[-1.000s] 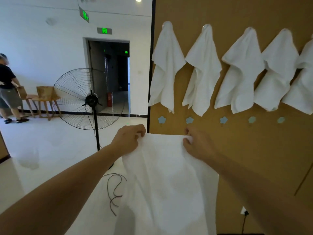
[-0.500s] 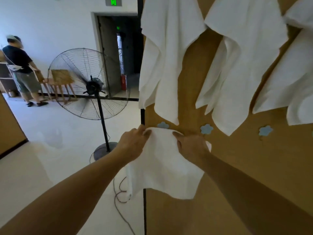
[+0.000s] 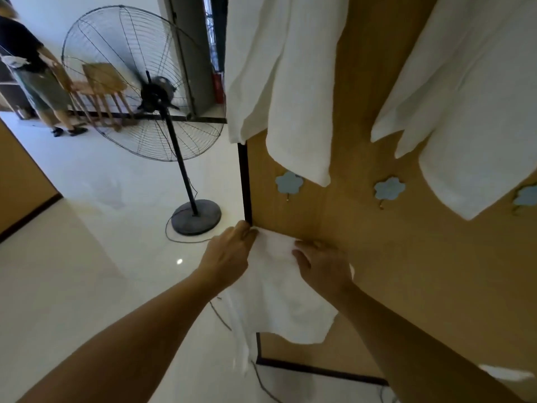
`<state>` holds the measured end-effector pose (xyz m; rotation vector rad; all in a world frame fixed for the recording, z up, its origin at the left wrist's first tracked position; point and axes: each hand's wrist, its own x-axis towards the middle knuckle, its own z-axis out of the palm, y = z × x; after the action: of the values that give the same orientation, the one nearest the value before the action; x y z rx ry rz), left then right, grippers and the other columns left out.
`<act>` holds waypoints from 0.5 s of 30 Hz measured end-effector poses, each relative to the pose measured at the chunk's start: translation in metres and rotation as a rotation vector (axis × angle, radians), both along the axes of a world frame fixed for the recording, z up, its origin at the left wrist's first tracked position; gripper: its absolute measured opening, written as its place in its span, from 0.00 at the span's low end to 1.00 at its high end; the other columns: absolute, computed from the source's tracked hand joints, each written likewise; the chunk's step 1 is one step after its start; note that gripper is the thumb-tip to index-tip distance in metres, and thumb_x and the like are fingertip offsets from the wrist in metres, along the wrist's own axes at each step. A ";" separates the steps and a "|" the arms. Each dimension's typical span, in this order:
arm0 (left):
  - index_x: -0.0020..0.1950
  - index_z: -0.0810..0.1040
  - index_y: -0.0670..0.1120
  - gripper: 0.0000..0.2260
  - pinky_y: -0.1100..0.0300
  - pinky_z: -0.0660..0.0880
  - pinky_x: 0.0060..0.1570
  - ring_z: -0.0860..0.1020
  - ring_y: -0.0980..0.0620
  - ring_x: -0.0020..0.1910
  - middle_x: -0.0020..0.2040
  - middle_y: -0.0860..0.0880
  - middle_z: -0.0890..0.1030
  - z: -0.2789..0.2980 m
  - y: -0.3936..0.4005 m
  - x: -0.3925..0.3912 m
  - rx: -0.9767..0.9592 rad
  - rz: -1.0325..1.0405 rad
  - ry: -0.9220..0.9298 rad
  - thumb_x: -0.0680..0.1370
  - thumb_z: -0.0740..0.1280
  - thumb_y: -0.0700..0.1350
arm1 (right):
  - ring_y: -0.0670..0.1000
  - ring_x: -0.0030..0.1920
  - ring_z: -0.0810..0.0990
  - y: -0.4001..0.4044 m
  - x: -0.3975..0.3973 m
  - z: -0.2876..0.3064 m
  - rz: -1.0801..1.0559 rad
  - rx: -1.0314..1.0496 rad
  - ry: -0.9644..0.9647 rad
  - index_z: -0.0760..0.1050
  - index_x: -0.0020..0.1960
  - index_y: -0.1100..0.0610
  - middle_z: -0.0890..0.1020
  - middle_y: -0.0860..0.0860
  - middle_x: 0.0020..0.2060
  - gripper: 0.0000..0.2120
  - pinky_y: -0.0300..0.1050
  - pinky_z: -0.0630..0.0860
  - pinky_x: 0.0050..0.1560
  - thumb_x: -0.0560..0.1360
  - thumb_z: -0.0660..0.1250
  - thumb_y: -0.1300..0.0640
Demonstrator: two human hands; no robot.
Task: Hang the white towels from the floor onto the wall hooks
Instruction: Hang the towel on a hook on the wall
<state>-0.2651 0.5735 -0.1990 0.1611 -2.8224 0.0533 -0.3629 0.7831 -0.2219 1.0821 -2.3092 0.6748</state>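
Observation:
I hold a white towel against the brown wall board, below a row of blue flower-shaped hooks. My left hand grips its top left corner at the board's black edge. My right hand grips the top a little to the right. The cloth hangs down between my forearms. The nearest bare hook is above my hands, a second hook is to its right, a third hook at the frame edge. Two white towels hang from the upper row.
A tall black pedestal fan stands on the pale floor left of the board, its cable trailing near the base. A person stands far left by wooden chairs. Another white cloth lies low at the right.
My view has moved closer to the board and tilted down. Both hands have drawn nearer together on the towel's top edge and sit lower relative to the bare hooks.

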 end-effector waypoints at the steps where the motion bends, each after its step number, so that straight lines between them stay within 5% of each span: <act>1: 0.65 0.76 0.45 0.16 0.52 0.78 0.33 0.78 0.44 0.43 0.57 0.45 0.75 0.004 -0.003 0.001 -0.029 -0.031 0.038 0.78 0.61 0.41 | 0.54 0.28 0.79 0.003 -0.003 0.004 0.005 -0.022 0.052 0.86 0.48 0.55 0.82 0.53 0.31 0.07 0.45 0.77 0.27 0.70 0.76 0.56; 4: 0.63 0.75 0.46 0.17 0.56 0.71 0.27 0.78 0.43 0.38 0.53 0.44 0.75 0.022 -0.013 0.005 -0.065 -0.124 0.178 0.77 0.55 0.45 | 0.53 0.25 0.76 0.010 -0.007 0.025 0.030 -0.073 0.186 0.86 0.50 0.55 0.79 0.53 0.28 0.08 0.45 0.74 0.25 0.72 0.74 0.55; 7: 0.67 0.70 0.48 0.19 0.52 0.76 0.28 0.77 0.41 0.40 0.55 0.43 0.71 0.040 -0.020 0.007 -0.091 -0.224 0.275 0.76 0.64 0.44 | 0.53 0.27 0.76 0.018 -0.007 0.048 0.052 -0.124 0.303 0.85 0.52 0.55 0.79 0.53 0.29 0.09 0.45 0.74 0.25 0.74 0.73 0.54; 11: 0.61 0.66 0.57 0.20 0.49 0.80 0.32 0.80 0.44 0.39 0.49 0.47 0.80 0.075 -0.014 0.009 0.195 -0.130 0.446 0.76 0.71 0.41 | 0.51 0.25 0.73 0.024 -0.005 0.086 0.020 -0.161 0.494 0.85 0.54 0.54 0.77 0.52 0.28 0.10 0.41 0.71 0.23 0.74 0.74 0.54; 15: 0.68 0.71 0.49 0.22 0.49 0.79 0.34 0.78 0.42 0.44 0.55 0.41 0.76 0.091 -0.015 0.003 -0.053 -0.199 0.373 0.75 0.72 0.44 | 0.52 0.25 0.74 0.016 -0.008 0.110 -0.075 -0.105 0.504 0.85 0.54 0.53 0.78 0.53 0.27 0.10 0.40 0.68 0.25 0.73 0.74 0.56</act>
<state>-0.2617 0.5582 -0.1084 -0.1117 -2.4480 0.0474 -0.3711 0.7992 -0.1117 0.9776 -1.8501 0.4270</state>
